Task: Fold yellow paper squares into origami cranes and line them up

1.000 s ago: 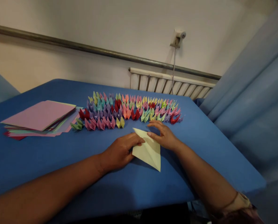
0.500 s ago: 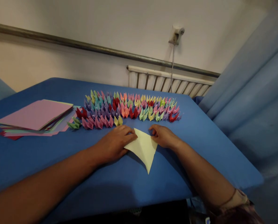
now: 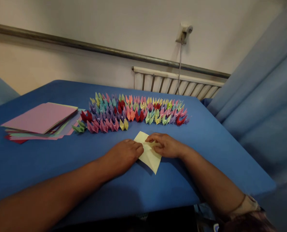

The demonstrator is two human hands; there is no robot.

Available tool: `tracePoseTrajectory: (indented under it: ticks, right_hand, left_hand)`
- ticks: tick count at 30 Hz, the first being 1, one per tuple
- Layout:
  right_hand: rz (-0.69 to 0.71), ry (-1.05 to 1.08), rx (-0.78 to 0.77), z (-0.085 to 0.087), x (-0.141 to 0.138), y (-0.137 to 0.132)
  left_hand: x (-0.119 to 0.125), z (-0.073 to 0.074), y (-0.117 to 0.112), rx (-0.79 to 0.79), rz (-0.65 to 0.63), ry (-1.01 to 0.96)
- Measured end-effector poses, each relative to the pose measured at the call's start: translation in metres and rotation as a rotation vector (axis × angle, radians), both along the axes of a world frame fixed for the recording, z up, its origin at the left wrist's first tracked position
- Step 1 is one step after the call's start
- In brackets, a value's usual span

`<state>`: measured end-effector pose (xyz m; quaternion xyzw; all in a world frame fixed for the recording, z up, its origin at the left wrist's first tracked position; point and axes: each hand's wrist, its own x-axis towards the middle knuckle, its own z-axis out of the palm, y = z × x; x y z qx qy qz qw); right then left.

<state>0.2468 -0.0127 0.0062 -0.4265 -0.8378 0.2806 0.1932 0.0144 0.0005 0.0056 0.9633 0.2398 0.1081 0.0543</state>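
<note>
A pale yellow sheet of folding paper (image 3: 152,161), creased and partly folded, lies at the near middle of the blue table. My left hand (image 3: 127,154) is closed on its left edge, the fingertips curled on the paper. From the right, my right hand (image 3: 166,145) reaches over the sheet with bent fingers; thumb and fingertips rest on its upper part and cover some of it. Just beyond the hands stand rows of folded paper cranes (image 3: 136,116) in many colours, with a yellow crane (image 3: 124,125) closest to my left hand.
A stack of coloured paper sheets (image 3: 42,117) lies on the left of the blue table (image 3: 206,167). Behind the table are a metal rail (image 3: 97,48), a radiator (image 3: 167,79) and a wall socket with a plugged-in cord (image 3: 184,32). Blue curtain (image 3: 259,106) hangs on the right.
My right hand has moved left over the paper. The sheet's outline has changed from a broad triangle to a narrower, diamond-like shape. The view has shifted slightly.
</note>
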Motion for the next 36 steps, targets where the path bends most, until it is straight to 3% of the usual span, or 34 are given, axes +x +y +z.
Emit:
tracePoseTrajectory:
  ticks: [6,9,12,18,22,25,29,33,36]
  right_hand:
    - [0.081,0.025,-0.246,0.013,0.022,-0.006]
    - [0.077,0.016,-0.165,0.009,0.023,-0.004]
    - [-0.017,-0.003,-0.061,-0.001,0.019,0.002]
    - [-0.160,-0.065,-0.049,-0.011,0.021,0.011]
    - [-0.130,0.022,0.053,-0.006,0.024,0.010]
    - [-0.092,-0.037,0.153,0.002,0.024,0.006]
    - [-0.025,-0.169,0.108,0.006,0.017,-0.002]
    - [-0.001,-0.215,0.037,0.002,0.012,-0.004]
    - [-0.032,-0.259,0.033,0.001,0.014,-0.002]
  left_hand:
    - [0.001,0.003,0.004,-0.077,0.176,0.008]
    - [0.000,0.001,0.009,-0.093,0.209,-0.066]
    - [0.000,-0.003,0.014,-0.113,0.192,-0.144]
    - [0.001,-0.008,0.022,-0.208,0.191,-0.198]
    - [-0.002,-0.008,0.026,-0.112,0.111,-0.246]
    - [-0.004,-0.007,0.028,0.012,0.108,-0.168]
    - [-0.003,-0.004,0.022,-0.029,0.099,-0.054]
    - [0.000,-0.008,0.018,-0.118,0.052,-0.067]
    - [0.001,-0.013,0.025,-0.181,0.088,-0.105]
